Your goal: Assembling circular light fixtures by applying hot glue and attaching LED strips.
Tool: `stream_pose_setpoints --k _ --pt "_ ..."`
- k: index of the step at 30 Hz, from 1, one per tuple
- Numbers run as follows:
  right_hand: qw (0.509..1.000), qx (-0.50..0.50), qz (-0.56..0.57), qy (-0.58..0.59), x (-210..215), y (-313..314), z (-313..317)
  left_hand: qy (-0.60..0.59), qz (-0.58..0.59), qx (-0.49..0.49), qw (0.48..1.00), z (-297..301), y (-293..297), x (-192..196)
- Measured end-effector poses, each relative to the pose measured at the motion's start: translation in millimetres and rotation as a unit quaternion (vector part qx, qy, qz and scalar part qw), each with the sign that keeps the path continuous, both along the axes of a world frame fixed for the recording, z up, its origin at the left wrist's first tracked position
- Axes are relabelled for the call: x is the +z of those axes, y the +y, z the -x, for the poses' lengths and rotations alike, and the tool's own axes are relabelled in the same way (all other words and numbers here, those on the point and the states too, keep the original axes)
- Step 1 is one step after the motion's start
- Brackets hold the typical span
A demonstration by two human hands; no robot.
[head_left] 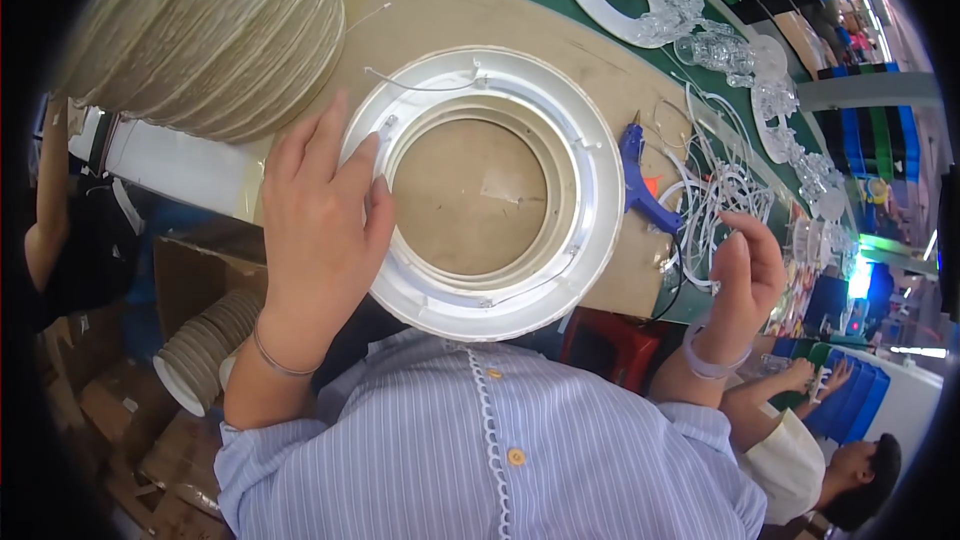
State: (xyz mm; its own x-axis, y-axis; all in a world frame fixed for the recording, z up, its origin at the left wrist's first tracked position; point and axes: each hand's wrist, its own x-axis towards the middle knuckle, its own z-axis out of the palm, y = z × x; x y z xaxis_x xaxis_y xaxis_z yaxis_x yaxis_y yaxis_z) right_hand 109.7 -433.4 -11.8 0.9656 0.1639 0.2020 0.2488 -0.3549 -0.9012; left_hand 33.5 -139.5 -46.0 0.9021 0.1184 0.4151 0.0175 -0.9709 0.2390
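Note:
A white ring-shaped lamp frame [590, 270] lies in front of me, its round centre opening showing the brown board below. A thin white wire [420, 88] curves over its upper left part. My left hand [325, 210] lies at the ring's left rim, fingers stretched and apart, the fingertips touching or just over the white surface. To the right, my right hand [748, 265] is beside a tangle of white cords [715, 175]. Its fingers are curled in toward the thumb, and whatever they may pinch is hidden. A blue glue gun [640, 180] lies between the ring and the cords.
A large ribbed beige lampshade [210, 35] stands at the far left. Clear plastic parts and white discs [610, 0] line the green tabletop's far edge. Smaller ribbed shades [205, 350] sit among cardboard boxes at lower left. A co-worker [800, 460] is at lower right, near a blue bin [850, 400].

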Motion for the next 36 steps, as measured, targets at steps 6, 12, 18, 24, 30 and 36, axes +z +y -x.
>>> stream_pose_setpoints --k 6,12,18,24,30,36 --pt "0.999 -0.017 -0.039 -0.006 -9 18 14 0.003 0.005 -0.009 1.0 2 4 -3" --pt "1.0 0.0 -0.006 0.021 -12 32 26 0.044 -0.031 0.02 0.998 -2 3 -4" --pt "0.916 0.313 0.188 -0.17 -16 59 25 0.021 -0.042 -0.002 0.999 -9 4 1" --pt "0.879 0.391 0.217 -0.163 -20 73 26 0.116 0.096 -0.219 0.964 12 -1 21" --pt "0.877 0.398 0.248 -0.106 -23 88 31 0.206 0.097 -0.257 0.939 17 6 20" --pt "0.872 0.408 0.249 -0.106 -26 89 29 0.26 0.03 -0.344 0.902 -3 13 21"
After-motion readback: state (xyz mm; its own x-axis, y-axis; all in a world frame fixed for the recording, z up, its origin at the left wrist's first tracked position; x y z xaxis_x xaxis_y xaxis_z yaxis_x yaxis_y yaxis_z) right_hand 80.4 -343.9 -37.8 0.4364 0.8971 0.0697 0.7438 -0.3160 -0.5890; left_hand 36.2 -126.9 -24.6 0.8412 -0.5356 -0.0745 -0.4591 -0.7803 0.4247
